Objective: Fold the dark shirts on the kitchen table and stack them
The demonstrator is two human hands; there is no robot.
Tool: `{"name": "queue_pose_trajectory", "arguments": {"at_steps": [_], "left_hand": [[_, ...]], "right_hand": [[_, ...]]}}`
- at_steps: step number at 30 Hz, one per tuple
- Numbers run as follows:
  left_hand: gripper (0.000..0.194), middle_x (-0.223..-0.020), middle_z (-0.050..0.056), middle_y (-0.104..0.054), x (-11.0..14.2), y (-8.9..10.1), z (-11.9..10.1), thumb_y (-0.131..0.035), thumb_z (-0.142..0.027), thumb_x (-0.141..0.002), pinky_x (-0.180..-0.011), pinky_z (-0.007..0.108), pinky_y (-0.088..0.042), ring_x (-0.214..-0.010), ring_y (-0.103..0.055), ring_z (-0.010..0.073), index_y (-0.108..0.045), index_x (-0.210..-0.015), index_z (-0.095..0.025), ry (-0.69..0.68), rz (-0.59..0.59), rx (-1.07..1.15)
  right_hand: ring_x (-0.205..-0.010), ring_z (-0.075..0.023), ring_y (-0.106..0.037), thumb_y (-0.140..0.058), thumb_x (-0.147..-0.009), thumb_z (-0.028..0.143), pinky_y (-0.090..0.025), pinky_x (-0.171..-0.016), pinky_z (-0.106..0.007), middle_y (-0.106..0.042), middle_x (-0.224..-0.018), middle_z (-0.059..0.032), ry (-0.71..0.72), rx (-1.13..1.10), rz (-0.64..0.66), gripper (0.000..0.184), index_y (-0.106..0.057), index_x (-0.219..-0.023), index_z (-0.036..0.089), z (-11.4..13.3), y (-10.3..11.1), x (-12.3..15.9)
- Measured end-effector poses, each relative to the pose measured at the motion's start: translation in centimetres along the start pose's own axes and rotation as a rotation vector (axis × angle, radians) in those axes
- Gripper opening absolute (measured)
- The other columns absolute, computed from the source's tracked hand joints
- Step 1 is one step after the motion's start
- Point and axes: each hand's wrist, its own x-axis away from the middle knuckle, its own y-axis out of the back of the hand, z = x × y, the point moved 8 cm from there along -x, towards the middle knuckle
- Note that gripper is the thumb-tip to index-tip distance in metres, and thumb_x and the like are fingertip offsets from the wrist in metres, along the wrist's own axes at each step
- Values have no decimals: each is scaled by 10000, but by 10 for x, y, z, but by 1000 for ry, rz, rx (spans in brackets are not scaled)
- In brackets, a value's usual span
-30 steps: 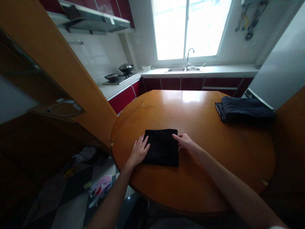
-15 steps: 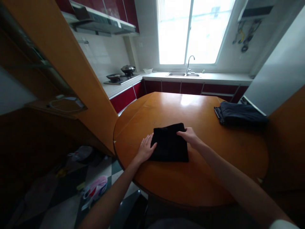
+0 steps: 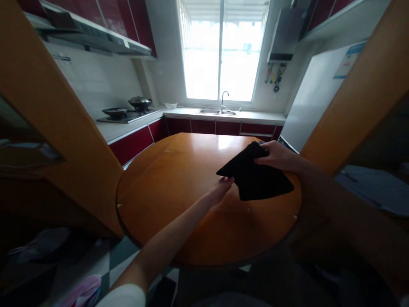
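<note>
A folded black garment is raised and tilted over the right part of the round wooden table. My right hand grips its upper edge, thumb on the near face and fingers behind. At its lower left edge, the curled fingers of my left hand close on the cloth, with the fingertips partly hidden. The dark folded clothes at the table's far right are almost wholly covered by the garment and my right hand.
Behind the table runs a counter with a sink and faucet. Pans stand on the stove at left. Wooden frames flank the table, and a white refrigerator is at right. A pink bag lies on the floor.
The black garment has come up off the table and moved right, tilting in my hands. My left hand has shifted from lying flat to its edge. The view has turned right.
</note>
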Motion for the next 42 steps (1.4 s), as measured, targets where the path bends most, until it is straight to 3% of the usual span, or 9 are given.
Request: {"name": "queue_pose_trajectory", "arguments": {"at_steps": [4, 10, 14, 18, 26, 31, 36, 39, 42], "left_hand": [[616, -1217, 120, -698, -17, -58, 2, -930, -530, -577, -1107, 462, -397, -1253, -576, 322, -710, -1041, -190, 52, 165, 272], [583, -1129, 106, -734, -25, -109, 0, -948, -422, -584, -1059, 439, -444, -1134, -646, 304, -736, -1062, -164, 46, 217, 348], [444, -967, 58, -734, -32, -134, 15, -902, -415, -659, -908, 356, -501, -924, -674, 213, -732, -980, -161, 1, 210, 236], [332, -806, -13, -684, -55, -141, 12, -870, -370, -682, -769, 293, -497, -779, -628, 164, -707, -916, -200, -156, 139, -89], [277, -899, 34, -723, -145, -148, -56, -758, -387, -792, -778, 304, -518, -820, -657, 189, -714, -996, -204, -601, 133, -506], [294, -863, 11, -708, -205, -147, -82, -787, -353, -760, -784, 304, -525, -809, -645, 177, -706, -991, -190, -646, 100, -544], [283, -852, 16, -695, -302, -157, -71, -803, -307, -749, -773, 302, -534, -805, -644, 168, -702, -962, -151, -465, 102, -438], [238, -806, 40, -695, -357, -152, -26, -796, -257, -761, -701, 311, -542, -713, -646, 162, -687, -929, -127, -121, 65, -431], [220, -746, 44, -688, -381, -141, 12, -829, -203, -724, -691, 322, -548, -660, -643, 159, -679, -863, -124, 96, 21, -550]], "right_hand": [[-726, -200, -659, -807, -676, 439, -490, -605, -241, -716, -782, 2, 40, 38, 2, 355, -761, -894, 163, -19, 42, 40], [-811, -240, -676, -790, -716, 523, -529, -690, -294, -741, -887, -28, -84, -13, -130, 445, -751, -956, 151, -90, 83, 92], [-828, -262, -687, -813, -687, 526, -542, -690, -316, -756, -920, -48, -188, -78, -160, 464, -757, -971, 164, -142, 93, 113], [-839, -273, -691, -807, -690, 492, -554, -710, -338, -757, -902, -50, -235, -119, -261, 391, -749, -929, 188, -175, 107, 115], [-934, -274, -674, -771, -730, 410, -540, -816, -375, -739, -980, -53, -71, -97, -597, 368, -706, -1017, 188, -207, 143, 57], [-963, -270, -673, -801, -714, 381, -546, -841, -379, -733, -991, -57, -42, -155, -665, 376, -713, -1020, 181, -228, 164, 11], [-879, -231, -699, -807, -743, 261, -577, -768, -334, -748, -958, -83, -224, -290, -770, 328, -708, -1030, 136, -275, 195, -68], [-691, -188, -690, -825, -727, 176, -588, -650, -297, -735, -782, -79, -530, -378, -744, 260, -690, -937, 103, -320, 182, -112], [-597, -173, -668, -876, -669, 168, -579, -576, -269, -699, -673, -51, -694, -355, -723, 310, -670, -887, 88, -351, 159, -135]]}}
